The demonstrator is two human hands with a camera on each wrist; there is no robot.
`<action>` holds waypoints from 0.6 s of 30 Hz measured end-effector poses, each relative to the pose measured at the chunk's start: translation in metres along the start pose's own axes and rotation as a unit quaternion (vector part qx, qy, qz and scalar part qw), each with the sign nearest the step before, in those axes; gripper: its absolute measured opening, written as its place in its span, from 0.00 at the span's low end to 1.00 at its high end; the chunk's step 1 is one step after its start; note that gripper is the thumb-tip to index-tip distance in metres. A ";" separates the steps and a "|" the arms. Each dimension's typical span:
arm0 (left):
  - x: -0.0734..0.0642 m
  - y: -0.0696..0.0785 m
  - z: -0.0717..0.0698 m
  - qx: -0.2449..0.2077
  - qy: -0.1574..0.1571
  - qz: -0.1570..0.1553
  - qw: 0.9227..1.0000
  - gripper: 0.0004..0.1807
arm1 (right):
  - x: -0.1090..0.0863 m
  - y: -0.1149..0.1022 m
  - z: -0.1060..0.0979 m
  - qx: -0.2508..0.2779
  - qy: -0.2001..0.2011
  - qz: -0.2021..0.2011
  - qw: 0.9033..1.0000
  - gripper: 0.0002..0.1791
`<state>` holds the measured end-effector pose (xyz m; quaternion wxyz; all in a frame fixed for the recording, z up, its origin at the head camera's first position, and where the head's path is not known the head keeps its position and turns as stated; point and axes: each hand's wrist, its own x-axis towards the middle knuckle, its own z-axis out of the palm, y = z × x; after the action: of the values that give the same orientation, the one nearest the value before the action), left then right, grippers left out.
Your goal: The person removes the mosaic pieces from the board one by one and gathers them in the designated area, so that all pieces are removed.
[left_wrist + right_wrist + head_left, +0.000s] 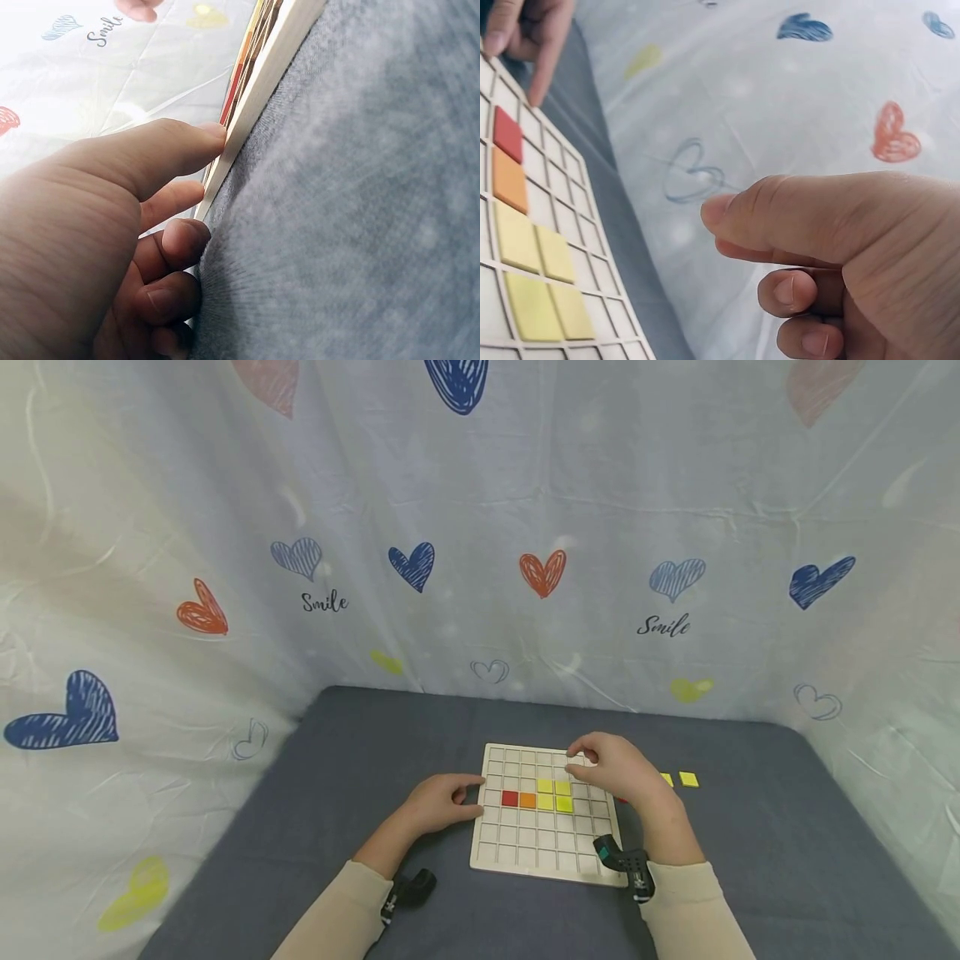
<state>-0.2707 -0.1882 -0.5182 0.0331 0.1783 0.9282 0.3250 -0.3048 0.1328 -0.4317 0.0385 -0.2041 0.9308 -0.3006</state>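
Observation:
A square wooden grid board (pixel 525 860) lies on the dark cloth. In one of its rows are a red tile (pixel 510 798), an orange tile (pixel 528 801) and two yellow tiles (pixel 564 804); more yellow tiles (pixel 553 787) fill the two cells directly behind. My left hand (pixel 437 802) touches the board's left edge with thumb and index fingertips, the other fingers bent beneath in the left wrist view. Over the board's far right part hovers my right hand (pixel 618 767). Its thumb and index finger are apart in the head view, nothing visible between them.
To the right of the board, loose yellow tiles (pixel 688 779) lie on the cloth, with a bit of red (pixel 622 799) showing beside my right wrist. A pale curtain (pixel 480 510) with hearts hangs around the table's back and sides.

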 end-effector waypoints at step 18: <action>0.000 0.000 0.001 -0.001 0.008 -0.005 1.000 0.28 | 0.020 0.009 0.051 -0.009 -0.072 -0.001 0.997 0.14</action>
<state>-0.2705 -0.1882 -0.5188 0.0271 0.1711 0.9290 0.3272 -0.3162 0.1037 -0.4777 0.1034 -0.2262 0.9282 -0.2768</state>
